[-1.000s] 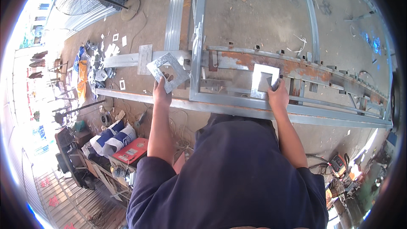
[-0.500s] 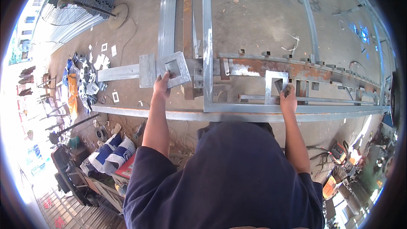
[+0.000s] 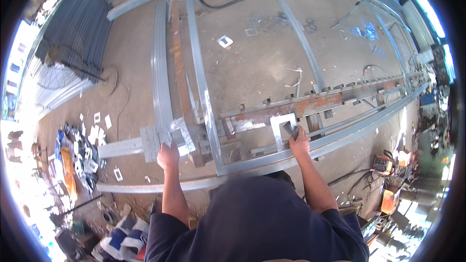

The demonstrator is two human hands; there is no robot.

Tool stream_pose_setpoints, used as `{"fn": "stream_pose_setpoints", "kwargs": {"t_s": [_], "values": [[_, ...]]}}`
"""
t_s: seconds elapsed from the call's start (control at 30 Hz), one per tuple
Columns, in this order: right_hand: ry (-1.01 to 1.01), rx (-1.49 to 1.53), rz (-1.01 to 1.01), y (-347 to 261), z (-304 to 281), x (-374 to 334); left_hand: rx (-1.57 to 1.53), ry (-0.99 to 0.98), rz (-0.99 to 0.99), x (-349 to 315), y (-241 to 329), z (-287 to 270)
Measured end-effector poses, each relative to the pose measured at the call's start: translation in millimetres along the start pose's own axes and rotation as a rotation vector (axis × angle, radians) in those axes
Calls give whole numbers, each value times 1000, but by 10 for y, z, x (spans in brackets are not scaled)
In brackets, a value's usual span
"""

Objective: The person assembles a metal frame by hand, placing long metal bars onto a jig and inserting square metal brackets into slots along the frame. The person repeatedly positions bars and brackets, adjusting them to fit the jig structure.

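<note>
My left hand (image 3: 168,156) is closed on the near corner of a square metal plate with a square cut-out (image 3: 188,139). This plate overlaps a second grey plate (image 3: 147,141) that lies on a flat steel bar. Farther right, my right hand (image 3: 300,141) grips the right side of another cut-out plate (image 3: 277,133), held over the long galvanized frame rail (image 3: 257,164). A dark wedge shape shows in that plate's opening by my fingers; I cannot tell what it is.
A rusty beam (image 3: 315,106) with small stubs runs beyond the rail. Long steel profiles (image 3: 160,68) lie at left, near a standing fan (image 3: 60,68). A loose cut-out plate (image 3: 224,41) lies on the floor. Cloth and bags (image 3: 80,157) are piled far left; orange-black equipment (image 3: 383,164) stands right.
The whole view has tilted and turned, showing more of the far frame. Both hands keep their plates, at about the same places along the metalwork.
</note>
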State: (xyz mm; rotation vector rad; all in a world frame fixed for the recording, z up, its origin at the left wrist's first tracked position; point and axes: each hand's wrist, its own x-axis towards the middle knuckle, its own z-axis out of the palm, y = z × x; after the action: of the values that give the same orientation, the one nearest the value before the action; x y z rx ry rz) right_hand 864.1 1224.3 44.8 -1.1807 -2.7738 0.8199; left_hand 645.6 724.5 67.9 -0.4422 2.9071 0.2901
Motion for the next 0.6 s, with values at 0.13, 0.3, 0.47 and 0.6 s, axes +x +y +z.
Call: {"fn": "stream_pose_setpoints", "kwargs": {"t_s": [0.13,0.3,0.47,0.6], "values": [[-14,-11,43,28,-30,-24,14,11,27,-30,174,-147],[-43,10,33,75,-83,-29,-548,91,-2,73,69,157],[-73,60,27,176,-174,-24,-1040,-55,-129,61,152,132],[-98,153,5,148,-399,8,-1076,164,-164,-108,137,-73]]}}
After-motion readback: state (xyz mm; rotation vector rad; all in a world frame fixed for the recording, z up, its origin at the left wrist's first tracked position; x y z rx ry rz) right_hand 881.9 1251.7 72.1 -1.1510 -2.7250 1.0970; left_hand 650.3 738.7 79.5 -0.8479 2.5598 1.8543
